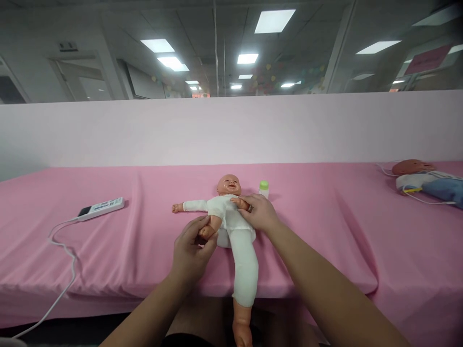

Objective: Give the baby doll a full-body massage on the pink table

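Note:
A baby doll (231,212) in a white cloth body lies face up on the pink-covered table, its head toward the wall. My left hand (191,248) is closed around the foot of one bent leg, which is raised toward the doll's belly. With my right hand (261,210) I grip the doll's hand and forearm, folded across its chest. The doll's other arm (194,206) stretches out sideways on the cloth. Its other leg (245,270) lies straight and hangs past the table's front edge. Just behind my right hand stands a small bottle (264,187) with a green cap.
A white handheld remote-like device (101,208) lies at the left, its cable (73,270) running off the front edge. Another doll (430,183) in blue and white clothing rests at the far right. Behind the pink tablecloth (314,221) rises a low white wall (231,130) with glass above.

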Tool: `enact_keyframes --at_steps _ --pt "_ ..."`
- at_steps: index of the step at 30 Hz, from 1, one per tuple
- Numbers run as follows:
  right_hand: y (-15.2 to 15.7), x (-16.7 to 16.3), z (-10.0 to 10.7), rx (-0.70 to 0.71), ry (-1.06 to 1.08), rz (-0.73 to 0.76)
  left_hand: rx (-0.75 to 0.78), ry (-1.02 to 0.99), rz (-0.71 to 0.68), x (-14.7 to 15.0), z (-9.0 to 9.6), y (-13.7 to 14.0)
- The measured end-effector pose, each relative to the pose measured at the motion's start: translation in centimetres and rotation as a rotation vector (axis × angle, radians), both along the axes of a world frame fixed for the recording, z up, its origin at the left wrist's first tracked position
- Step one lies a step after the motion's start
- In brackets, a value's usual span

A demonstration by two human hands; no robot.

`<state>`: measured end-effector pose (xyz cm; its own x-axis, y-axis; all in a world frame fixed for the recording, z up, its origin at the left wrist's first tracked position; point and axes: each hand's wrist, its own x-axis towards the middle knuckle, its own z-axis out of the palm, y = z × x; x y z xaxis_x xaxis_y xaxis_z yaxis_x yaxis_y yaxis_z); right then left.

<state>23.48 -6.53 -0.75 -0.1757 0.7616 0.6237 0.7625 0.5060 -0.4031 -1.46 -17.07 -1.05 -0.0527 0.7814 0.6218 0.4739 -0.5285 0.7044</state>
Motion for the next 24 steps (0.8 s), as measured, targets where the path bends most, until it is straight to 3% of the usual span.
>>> enact_keyframes --at_steps 3,7,11,15,20,24 --pt "0.5 1.0 -0.2 -0.049 0.229 -0.034 0.01 -0.018 0.015 -0.2 0.1 -1.0" --pt "1.7 3.2 -0.8 -0.163 0.48 -0.229 -0.05 -0.052 0.037 -2.1 -0.4 -4.2" --pt "3.1 6.2 -1.8 -0.348 0.517 -0.426 -0.059 -0.015 0.03 -4.5 -1.9 -7.9" --pt "3.9 8.5 -2.9 -0.506 0.535 -0.512 -0.029 0.108 0.054 -6.1 -3.6 -10.3" --pt "4.1 8.8 -3.3 -0.506 0.57 -0.522 -0.042 0.167 0.075 -6.6 -4.9 -10.9" --pt "3.7 7.7 -2.6 -0.445 0.567 -0.475 -0.001 0.185 0.049 -5.9 -4.3 -9.8"
